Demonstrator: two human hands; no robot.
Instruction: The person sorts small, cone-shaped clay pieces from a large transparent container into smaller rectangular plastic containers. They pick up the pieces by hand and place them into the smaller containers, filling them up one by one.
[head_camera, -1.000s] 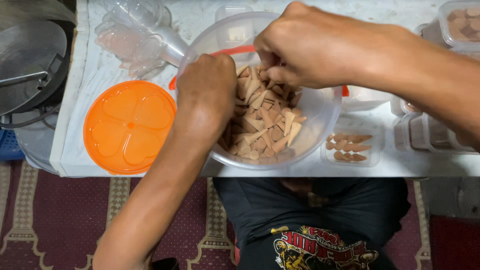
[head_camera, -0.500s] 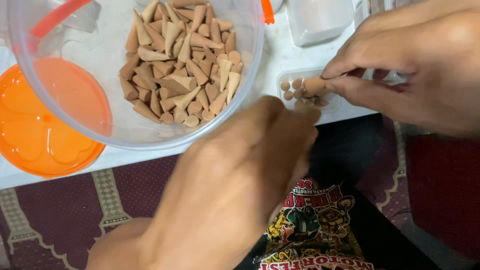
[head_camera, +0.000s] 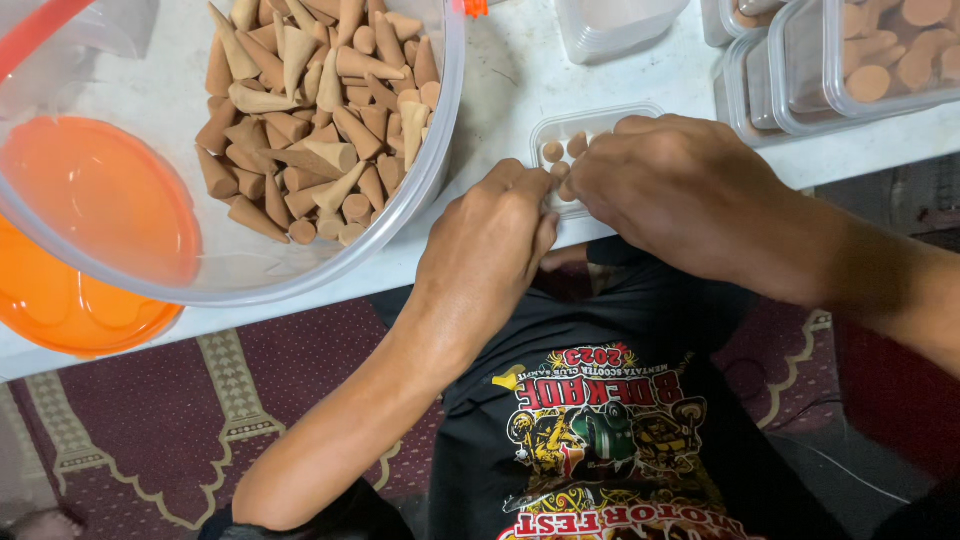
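Note:
A small clear plastic tray (head_camera: 640, 112) sits at the near edge of the white table (head_camera: 500, 80), with a few brown cones (head_camera: 551, 151) standing in it. My right hand (head_camera: 680, 190) covers the tray from the right, its fingertips pinched on cones inside. My left hand (head_camera: 490, 250) comes from below, its curled fingers pressed against the tray's near edge. To the left is a big clear bowl (head_camera: 432, 175) holding a heap of loose brown cones (head_camera: 310, 110).
An orange round lid (head_camera: 80, 310) lies partly under the bowl at the left. Stacked clear trays (head_camera: 620, 25) stand behind the small tray. Clear boxes filled with cones (head_camera: 880, 60) are at the far right. Below the table edge are my lap and a dark red carpet (head_camera: 150, 430).
Both hands came out of the bowl. The right hand carried cones to the small tray and the left hand has now joined it there. The view moved closer and to the right.

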